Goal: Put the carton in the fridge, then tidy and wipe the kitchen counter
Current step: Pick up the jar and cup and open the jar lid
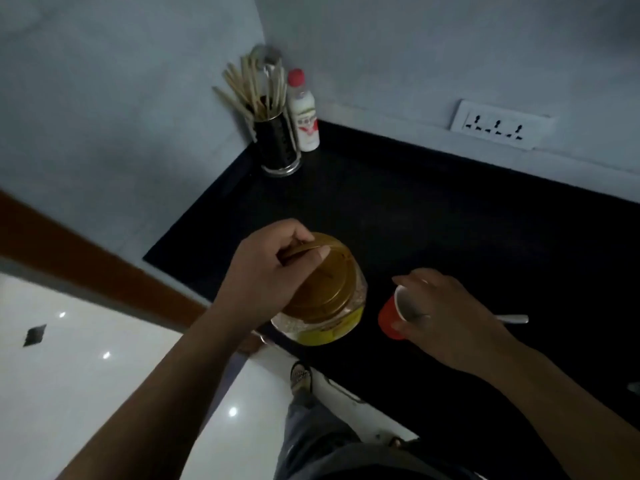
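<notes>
My left hand (pixel 266 271) grips the gold lid of a clear jar (pixel 329 306) with a yellow label, held tilted near the front left edge of the black counter (pixel 450 209). My right hand (pixel 450 317) is closed around a small red cup (pixel 391 315) with a white inside, just right of the jar. A metal spoon handle (pixel 514 319) sticks out past my right hand; I cannot tell whether the hand holds it. No carton or fridge is in view.
In the back left corner stand a black holder of sticks and utensils (pixel 277 143) and a white bottle with a red cap (pixel 304 112). A wall socket strip (pixel 498 128) sits above the counter. White floor (pixel 86 358) lies below left.
</notes>
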Motion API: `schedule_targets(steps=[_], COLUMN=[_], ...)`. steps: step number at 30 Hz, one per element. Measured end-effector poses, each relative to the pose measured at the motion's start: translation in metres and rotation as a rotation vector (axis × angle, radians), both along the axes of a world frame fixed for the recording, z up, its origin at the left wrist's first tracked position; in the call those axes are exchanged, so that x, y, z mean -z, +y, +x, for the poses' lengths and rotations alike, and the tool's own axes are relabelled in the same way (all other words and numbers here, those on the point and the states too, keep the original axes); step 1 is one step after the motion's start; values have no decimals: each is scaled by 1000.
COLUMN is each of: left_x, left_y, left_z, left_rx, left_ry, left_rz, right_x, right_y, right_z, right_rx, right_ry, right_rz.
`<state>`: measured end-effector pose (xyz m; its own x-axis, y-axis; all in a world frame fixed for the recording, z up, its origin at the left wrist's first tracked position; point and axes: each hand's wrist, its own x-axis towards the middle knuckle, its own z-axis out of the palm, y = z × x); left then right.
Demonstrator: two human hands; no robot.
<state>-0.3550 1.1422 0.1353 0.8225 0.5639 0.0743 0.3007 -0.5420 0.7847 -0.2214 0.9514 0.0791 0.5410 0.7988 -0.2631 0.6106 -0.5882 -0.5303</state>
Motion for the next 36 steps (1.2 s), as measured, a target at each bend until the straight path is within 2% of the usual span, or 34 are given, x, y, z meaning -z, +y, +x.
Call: schedule_targets(steps=[3, 13, 25, 36], left_x=[1, 8, 8, 25], left_y=[48, 181, 253, 273], left_z=[30, 130, 256, 324], left_rx=[116, 354, 610, 445], left_ry=[-10, 17, 42, -91], left_rz=[-78, -90, 62, 5], right_x=[-10, -14, -19, -11], right_y=[33, 119, 155, 192], right_z=[12, 23, 51, 100], right_rx=[119, 425, 558, 505], right_ry=[-10, 39, -34, -47], right_rz=[-26, -70, -108, -126])
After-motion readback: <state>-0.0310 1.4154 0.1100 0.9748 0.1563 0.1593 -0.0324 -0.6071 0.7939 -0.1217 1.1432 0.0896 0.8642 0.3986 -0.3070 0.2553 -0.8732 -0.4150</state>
